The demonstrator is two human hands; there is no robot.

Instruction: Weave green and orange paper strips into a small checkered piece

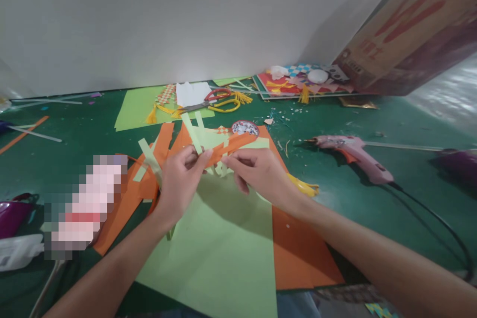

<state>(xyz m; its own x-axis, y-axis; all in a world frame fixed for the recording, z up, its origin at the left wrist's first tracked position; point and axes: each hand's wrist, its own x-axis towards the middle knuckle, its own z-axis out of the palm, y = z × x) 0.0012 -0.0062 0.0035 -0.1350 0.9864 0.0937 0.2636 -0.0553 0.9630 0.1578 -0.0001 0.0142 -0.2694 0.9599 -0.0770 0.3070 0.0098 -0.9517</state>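
Note:
Both hands are raised over a light green paper sheet (227,253). My left hand (182,176) pinches a small bundle of paper strips, with a pale green strip (191,133) pointing up past the thumb. Between the hands runs an orange paper strip (238,143), crossing several green ones. My right hand (257,171) is closed, thumb against index finger, on the strips' near right end; its fingertips partly hide what they grip. Beneath the green sheet lies an orange paper sheet (301,253). More loose orange strips (164,144) lie left of my left hand.
A pink glue gun (357,154) with a trailing cord lies at right. Scissors (208,103) with red and yellow handles rest at the back. A white bottle (20,252) and a pixelated object (87,203) are at left. A printed bag (402,35) leans at the back right.

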